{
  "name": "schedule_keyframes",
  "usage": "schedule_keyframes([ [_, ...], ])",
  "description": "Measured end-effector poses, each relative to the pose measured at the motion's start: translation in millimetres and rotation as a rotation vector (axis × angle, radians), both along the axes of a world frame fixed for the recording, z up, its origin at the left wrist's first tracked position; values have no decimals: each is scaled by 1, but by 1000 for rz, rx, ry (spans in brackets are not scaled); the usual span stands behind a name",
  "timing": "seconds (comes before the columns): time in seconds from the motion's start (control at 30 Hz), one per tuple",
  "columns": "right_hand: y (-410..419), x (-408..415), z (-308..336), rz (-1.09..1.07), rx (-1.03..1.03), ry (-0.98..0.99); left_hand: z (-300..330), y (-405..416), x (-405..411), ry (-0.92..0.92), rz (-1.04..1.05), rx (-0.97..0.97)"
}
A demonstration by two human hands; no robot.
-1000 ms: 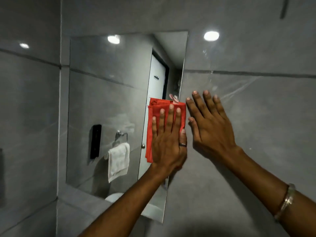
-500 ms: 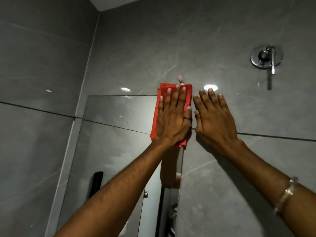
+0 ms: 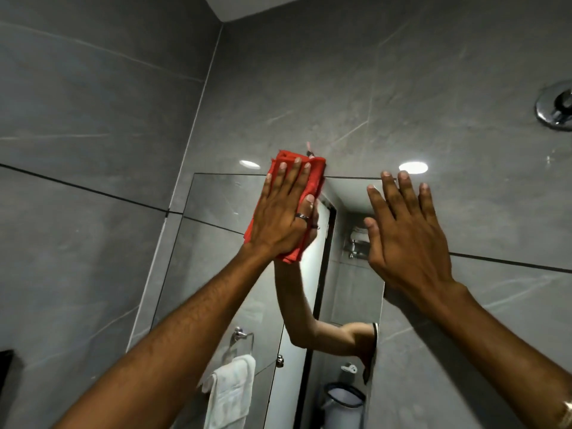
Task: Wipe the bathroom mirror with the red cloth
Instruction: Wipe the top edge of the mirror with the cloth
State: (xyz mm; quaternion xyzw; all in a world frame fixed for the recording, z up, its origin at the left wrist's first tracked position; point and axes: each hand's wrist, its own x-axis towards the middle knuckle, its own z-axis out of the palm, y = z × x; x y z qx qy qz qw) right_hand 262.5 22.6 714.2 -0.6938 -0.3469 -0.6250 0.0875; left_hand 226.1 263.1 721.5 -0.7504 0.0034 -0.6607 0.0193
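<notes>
1. A wall-mounted bathroom mirror (image 3: 216, 274) fills the lower middle of the view, set in grey tiled walls. Its top edge runs across the centre of the view.

2. The left hand (image 3: 280, 215) is spread flat, fingers straight and together, pressing a folded red cloth (image 3: 305, 178) against the glass. It pins the cloth rather than gripping it. A ring shows on one finger.

3. The cloth sits at the mirror's top edge, near 12 o'clock on the glass. Its upper fold laps over the edge onto the tile above.

4. The right hand (image 3: 405, 239) is open and empty, fingers splayed, at 3 o'clock from the cloth. It lies across the mirror's right edge, near the top corner. Whether the palm touches the surface I cannot tell.

5. Risk: the cloth is held by palm pressure alone, so if the pressure eased it could slide down or drop.

6. Risk: with the cloth straddling the top edge, a stroke could snag a fold or miss the top strip of glass.

7. Risk: the bare right hand could leave fingermarks on the glass if it touches.

8. Reflected at 6 o'clock: a white towel (image 3: 230, 394) on a rail.
</notes>
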Motion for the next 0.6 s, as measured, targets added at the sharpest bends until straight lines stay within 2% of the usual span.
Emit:
schedule_keyframes([
  [0.23,71,-15,-10,-3,-143,-121,-4,90,-8,-26,43,-111],
  [0.6,149,-5,-8,31,-158,-237,-20,195,-22,-102,1,-288],
])
